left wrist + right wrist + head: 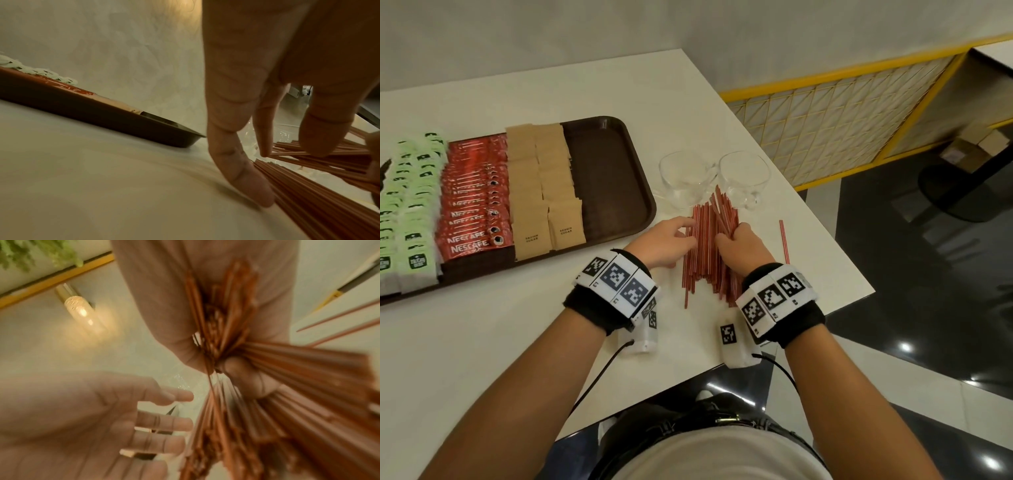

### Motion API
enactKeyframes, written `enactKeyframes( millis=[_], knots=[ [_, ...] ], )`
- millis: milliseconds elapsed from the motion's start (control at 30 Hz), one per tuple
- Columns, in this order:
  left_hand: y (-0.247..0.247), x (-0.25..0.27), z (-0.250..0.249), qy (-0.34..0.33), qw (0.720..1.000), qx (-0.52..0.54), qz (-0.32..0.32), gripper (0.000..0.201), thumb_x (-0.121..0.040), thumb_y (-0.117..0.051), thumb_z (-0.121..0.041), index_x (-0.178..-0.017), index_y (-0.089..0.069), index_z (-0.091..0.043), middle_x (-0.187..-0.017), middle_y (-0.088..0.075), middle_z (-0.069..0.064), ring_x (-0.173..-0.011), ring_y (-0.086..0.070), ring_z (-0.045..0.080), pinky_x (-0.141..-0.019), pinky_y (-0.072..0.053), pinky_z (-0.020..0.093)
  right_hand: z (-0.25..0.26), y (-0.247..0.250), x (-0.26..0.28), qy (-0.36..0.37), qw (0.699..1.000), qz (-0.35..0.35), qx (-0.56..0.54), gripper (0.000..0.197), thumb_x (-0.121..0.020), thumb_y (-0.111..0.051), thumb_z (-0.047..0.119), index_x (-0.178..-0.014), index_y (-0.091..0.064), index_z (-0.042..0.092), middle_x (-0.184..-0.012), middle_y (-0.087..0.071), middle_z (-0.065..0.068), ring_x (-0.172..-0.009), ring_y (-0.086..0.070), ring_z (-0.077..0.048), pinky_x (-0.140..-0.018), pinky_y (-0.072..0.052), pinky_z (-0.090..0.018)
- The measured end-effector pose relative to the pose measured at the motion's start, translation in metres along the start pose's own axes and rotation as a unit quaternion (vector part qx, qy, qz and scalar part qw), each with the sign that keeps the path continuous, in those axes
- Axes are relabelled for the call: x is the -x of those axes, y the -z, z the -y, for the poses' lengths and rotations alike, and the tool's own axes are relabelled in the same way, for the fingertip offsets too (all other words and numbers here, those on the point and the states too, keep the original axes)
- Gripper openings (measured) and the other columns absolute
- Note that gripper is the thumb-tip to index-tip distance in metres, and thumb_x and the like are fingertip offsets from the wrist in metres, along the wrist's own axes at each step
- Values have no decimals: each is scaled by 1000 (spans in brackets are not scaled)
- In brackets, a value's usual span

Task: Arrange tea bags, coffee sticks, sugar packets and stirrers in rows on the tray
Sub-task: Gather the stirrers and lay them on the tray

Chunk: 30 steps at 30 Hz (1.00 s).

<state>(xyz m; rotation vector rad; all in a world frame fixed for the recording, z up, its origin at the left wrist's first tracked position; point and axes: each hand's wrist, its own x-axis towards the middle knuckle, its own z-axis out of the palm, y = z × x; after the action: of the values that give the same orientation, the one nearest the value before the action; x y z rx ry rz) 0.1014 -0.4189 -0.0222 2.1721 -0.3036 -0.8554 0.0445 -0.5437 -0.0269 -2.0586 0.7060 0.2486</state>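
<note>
My right hand covers the middle of the stirrers, so I cannot see how many my fingers enclose. The right wrist view is blurred throughout. The tea bags and the tray run off the head view's left edge. My left hand's palm is hidden there.
</note>
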Motion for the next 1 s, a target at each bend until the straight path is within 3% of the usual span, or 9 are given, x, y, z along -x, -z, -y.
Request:
enactKeyframes(
  millis=[100,200,300,400,467,567,633,800,1000],
  knots=[
    [7,2,4,-11,1000,-7,-19,46,-94,-49,-23,-140,-40,-26,-119,-52,3,-103,-56,20,-91,-49,35,-3,2,3,0,999,14,-34,17,-96,-40,22,-105,-44,7,-72,-46,1,-61,-47,-13,-61,-44,-29],
    [13,5,5,-61,996,3,-72,41,-95,-48,-25,-136,-45,-25,-118,-53,-2,-110,-54,17,-99,-46,38,-3,6,11,32,996,28,-80,12,-95,-40,19,-95,-46,9,-70,-46,-1,-61,-46,-16,-63,-44,-32],
    [18,10,-2,-113,978,112,-138,40,-98,-45,-30,-137,-44,-21,-108,-54,-6,-97,-57,9,-87,-51,30,1,9,20,65,990,48,-118,14,-95,-41,20,-98,-51,10,-75,-50,-2,-67,-49,-18,-69,-43,-37],
    [26,7,-16,-123,941,251,-190,50,-97,-41,-43,-141,-36,-20,-119,-52,-2,-100,-56,6,-83,-51,23,10,8,27,112,982,80,-128,12,-95,-40,15,-87,-50,16,-70,-47,1,-61,-45,-13,-68,-40,-32],
    [32,4,-27,-109,919,337,-171,50,-98,-39,-45,-140,-36,-18,-119,-53,0,-104,-56,12,-87,-50,28,15,4,28,124,979,97,-129,15,-95,-41,14,-82,-48,15,-69,-47,2,-59,-44,-11,-64,-39,-27],
    [35,5,-38,-102,899,409,-117,30,-100,-36,-39,-116,-50,-16,-96,-58,0,-85,-58,13,-76,-51,29,19,-5,24,119,979,113,-117,22,-94,-44,17,-73,-42,18,-66,-44,5,-58,-41,-9,-63,-35,-26],
    [34,6,-39,-121,901,402,-113,24,-102,-36,-31,-107,-53,-15,-93,-61,3,-81,-60,14,-69,-50,26,20,-9,22,114,979,125,-113,21,-94,-44,16,-74,-42,17,-69,-46,4,-57,-41,-9,-62,-35,-24],
    [36,11,-36,-145,894,404,-129,24,-104,-29,-18,-96,-52,-16,-90,-62,5,-80,-64,17,-76,-46,32,28,-15,23,116,960,186,-175,18,-94,-37,3,-82,-44,15,-74,-56,-3,-65,-51,-11,-63,-41,-20],
    [43,18,-22,-203,913,325,-138,12,-94,-54,-17,-105,-49,-17,-98,-60,4,-91,-63,15,-90,-49,33,43,-20,16,98,928,263,-245,13,-93,-34,-1,-94,-41,11,-67,-45,-5,-60,-45,-17,-59,-41,-30]
  ],
)
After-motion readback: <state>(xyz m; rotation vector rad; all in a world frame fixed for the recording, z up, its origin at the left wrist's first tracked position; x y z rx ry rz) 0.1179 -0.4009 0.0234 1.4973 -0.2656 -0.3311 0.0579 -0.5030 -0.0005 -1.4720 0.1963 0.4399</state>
